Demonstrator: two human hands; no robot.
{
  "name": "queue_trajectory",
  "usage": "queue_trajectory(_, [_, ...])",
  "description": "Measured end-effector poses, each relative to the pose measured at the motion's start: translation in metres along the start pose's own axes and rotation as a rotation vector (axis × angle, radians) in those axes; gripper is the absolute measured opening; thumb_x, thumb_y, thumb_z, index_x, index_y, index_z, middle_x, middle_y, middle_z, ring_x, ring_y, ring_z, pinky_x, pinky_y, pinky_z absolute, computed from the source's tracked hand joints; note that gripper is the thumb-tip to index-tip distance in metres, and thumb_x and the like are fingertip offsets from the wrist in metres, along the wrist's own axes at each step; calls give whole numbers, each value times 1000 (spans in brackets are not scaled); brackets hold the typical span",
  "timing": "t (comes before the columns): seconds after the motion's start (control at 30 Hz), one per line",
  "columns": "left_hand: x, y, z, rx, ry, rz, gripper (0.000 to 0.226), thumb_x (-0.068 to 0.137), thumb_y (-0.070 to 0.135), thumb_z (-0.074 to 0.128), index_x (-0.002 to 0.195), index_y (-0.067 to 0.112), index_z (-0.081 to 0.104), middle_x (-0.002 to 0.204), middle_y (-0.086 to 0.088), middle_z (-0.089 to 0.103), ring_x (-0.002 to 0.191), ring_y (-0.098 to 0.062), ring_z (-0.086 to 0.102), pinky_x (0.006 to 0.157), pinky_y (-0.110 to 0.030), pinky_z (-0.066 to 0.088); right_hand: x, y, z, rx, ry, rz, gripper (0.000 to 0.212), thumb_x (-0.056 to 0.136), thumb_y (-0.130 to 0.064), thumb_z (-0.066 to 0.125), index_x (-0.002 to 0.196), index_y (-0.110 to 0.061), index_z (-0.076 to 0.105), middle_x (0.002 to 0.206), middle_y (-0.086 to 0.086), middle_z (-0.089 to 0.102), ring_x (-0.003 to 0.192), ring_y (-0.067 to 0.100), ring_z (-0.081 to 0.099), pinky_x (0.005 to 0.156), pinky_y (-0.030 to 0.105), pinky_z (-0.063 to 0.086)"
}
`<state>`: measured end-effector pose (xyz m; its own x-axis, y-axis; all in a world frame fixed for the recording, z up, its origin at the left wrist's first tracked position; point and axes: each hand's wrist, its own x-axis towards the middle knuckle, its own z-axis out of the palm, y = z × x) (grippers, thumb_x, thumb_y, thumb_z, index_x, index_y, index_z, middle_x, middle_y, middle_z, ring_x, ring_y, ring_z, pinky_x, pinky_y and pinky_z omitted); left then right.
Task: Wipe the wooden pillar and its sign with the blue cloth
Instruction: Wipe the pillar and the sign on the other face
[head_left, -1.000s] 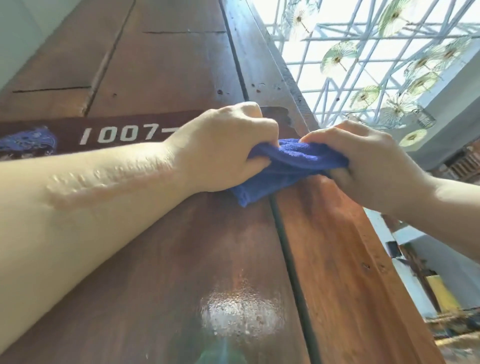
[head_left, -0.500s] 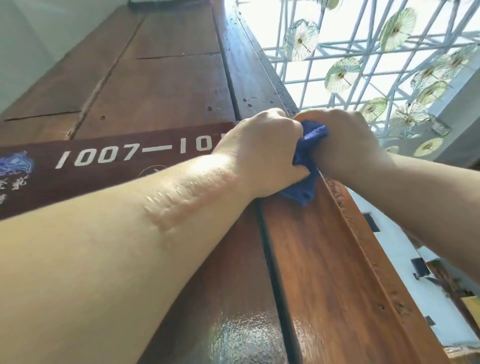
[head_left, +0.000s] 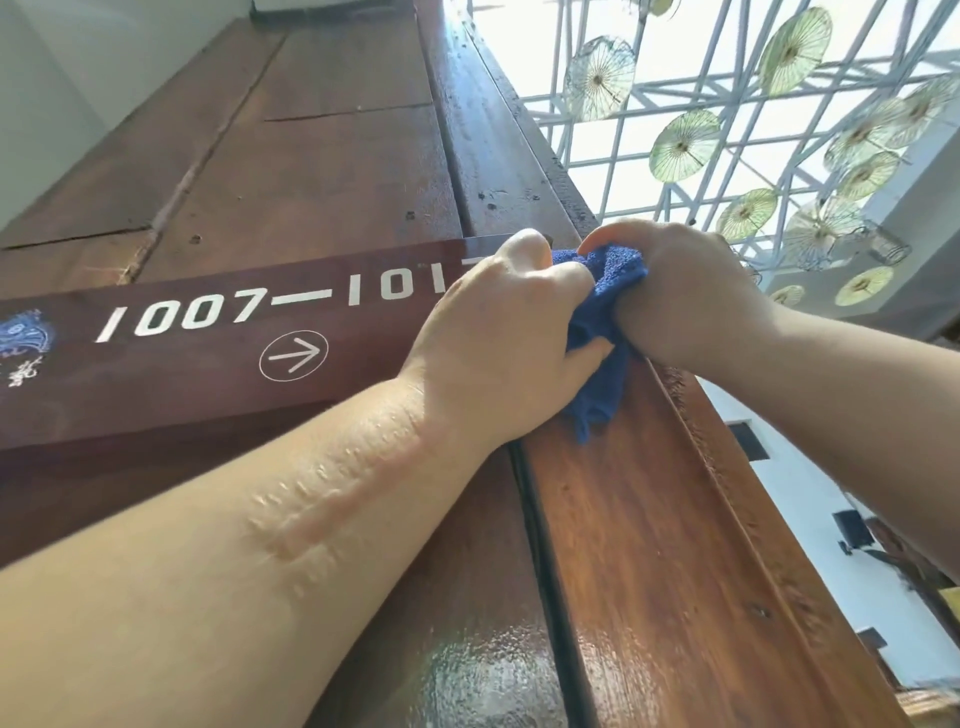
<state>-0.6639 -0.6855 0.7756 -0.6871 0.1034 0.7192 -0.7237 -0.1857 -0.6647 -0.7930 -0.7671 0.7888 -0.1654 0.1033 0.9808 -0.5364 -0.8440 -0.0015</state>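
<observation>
I look up along a tall wooden pillar (head_left: 639, 545) of dark reddish boards. A dark brown sign (head_left: 208, 364) with white numbers "1007—101" and a circled arrow runs across it at the left. My left hand (head_left: 498, 332) and my right hand (head_left: 685, 296) both clutch a bunched blue cloth (head_left: 602, 332) between them, at the sign's right end on the pillar's corner. A tail of the cloth hangs down onto the right-hand board. The sign's last digits are hidden behind my left hand.
A white lattice roof (head_left: 675, 104) with several hanging green paper umbrellas (head_left: 685, 145) fills the upper right. A pale wall (head_left: 47, 93) stands at the upper left. White building walls (head_left: 810, 499) show beyond the pillar's right edge.
My hands have closed together on the cloth, bunching it tighter. The view has tilted, so more of the sign, including its arrow, now shows at the left.
</observation>
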Motion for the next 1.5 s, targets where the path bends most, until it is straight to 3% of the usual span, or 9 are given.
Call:
queue_trajectory(0.23, [-15,3,1,-35,82,56,27,70,25,63,66,22,36,75,0,33,60,-20,35,55,-28,37,-25,9,-8,49,-33,-49,57,73,-3,47,115,-40,55,89,-3,58,82,20,48,67,24,30])
queue_trajectory(0.37, [-27,3,0,-55,75,114,14,72,19,67,65,16,55,75,1,32,60,-18,32,56,-25,33,-45,18,-14,67,-62,-120,55,73,-8,55,120,-37,56,106,-4,62,92,16,52,77,22,34])
queue_trajectory(0.5, [-34,0,-4,-73,-1,138,6,77,22,65,74,18,67,74,4,33,60,-17,34,56,-25,36,-65,21,-16,113,-77,-219,53,73,-33,57,126,-31,57,121,-10,61,111,12,54,93,26,40])
queue_trajectory(0.73, [-30,-4,-14,27,-109,234,18,80,24,54,80,17,70,75,1,32,60,-23,39,57,-29,35,-59,18,-17,117,-40,-145,62,59,-22,43,116,-36,62,101,-13,62,89,8,53,71,-3,33])
queue_trajectory(1.07, [-9,2,-12,58,-105,244,27,79,34,48,69,15,64,72,3,34,56,-20,36,55,-29,38,-35,41,-17,-3,-89,-209,57,79,3,55,122,-34,61,101,-8,66,90,11,58,82,25,46])
queue_trajectory(1.17, [10,11,-12,74,-88,196,29,78,37,47,74,16,66,73,5,36,61,-21,43,59,-28,37,-26,37,-20,81,-78,-197,33,78,-40,52,109,-39,65,87,-6,68,80,16,60,73,29,48])
queue_trajectory(1.23, [21,12,-11,74,-92,156,29,77,37,46,78,19,69,73,6,38,65,-18,44,63,-29,37,-21,32,-17,103,-29,-207,42,68,-59,35,82,-32,64,67,-2,62,65,18,54,62,30,43])
queue_trajectory(1.33, [36,-2,-13,125,-138,91,38,75,43,42,89,23,71,80,3,47,76,-18,49,73,-30,42,-5,16,-11,-14,34,-194,31,70,-50,33,69,-28,55,59,-2,49,59,16,47,59,30,28])
queue_trajectory(1.5, [47,-28,-11,173,-191,-33,33,83,42,52,108,25,65,93,-1,45,102,-24,53,85,-30,38,40,4,-1,-57,30,-30,25,82,-18,54,101,-27,68,83,0,53,90,29,55,69,27,36])
